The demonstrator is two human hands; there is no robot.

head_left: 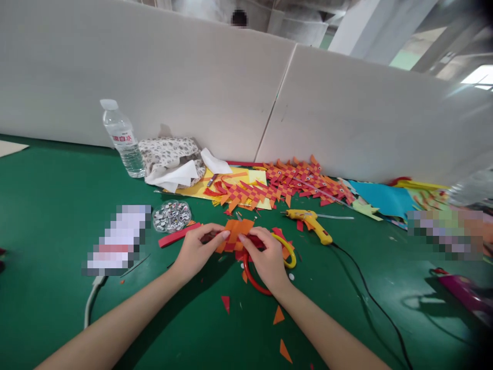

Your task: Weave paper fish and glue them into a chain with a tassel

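My left hand [199,247] and my right hand [265,254] meet over an orange and red paper piece [238,229] on the green table [57,205]. Both pinch its near edge, fingertips almost touching. Under my right hand lie scissors with a red handle loop [250,275] and a yellow loop [290,252]. A red paper strip [177,235] lies just left of my left hand.
A pile of woven orange-red paper pieces [292,180] lies by the white partition [192,82]. A yellow glue gun [310,222] with black cord lies to the right. A water bottle [122,137], cloth bundle [169,156] and dish of googly eyes [171,216] stand at left. Paper scraps [279,316] lie near.
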